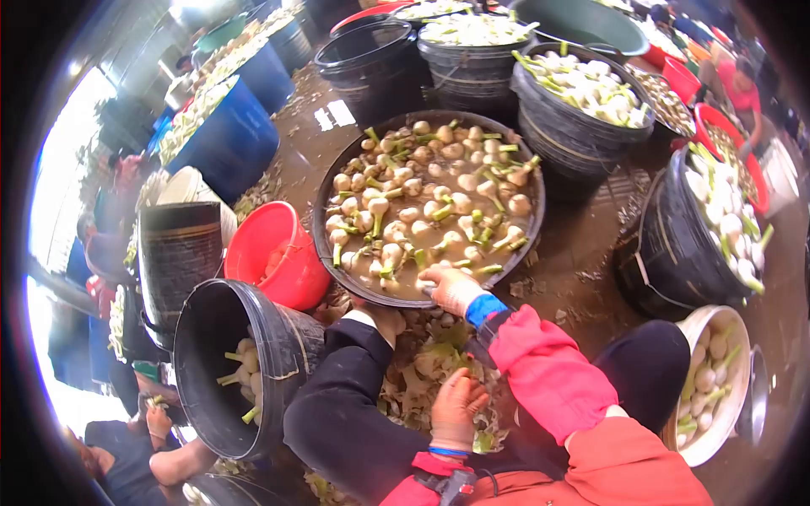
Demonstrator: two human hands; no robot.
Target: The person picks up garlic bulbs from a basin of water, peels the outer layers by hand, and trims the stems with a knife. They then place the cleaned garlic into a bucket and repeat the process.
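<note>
The right hand (454,288) could tip the tub (378,297) by pressing near six o'clock, its grip, like the left hand's (456,411), unclear.

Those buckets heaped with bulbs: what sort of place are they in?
Probably a vegetable-cleaning shed: a wide tub holds bulbs in murky water, black buckets are heaped with paler bulbs, and leafy scraps litter the floor.

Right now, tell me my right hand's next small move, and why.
Probably reach slightly farther into the tub for a bulb: your right hand is at the near rim, with bulbs just beyond it in murky water.
</note>
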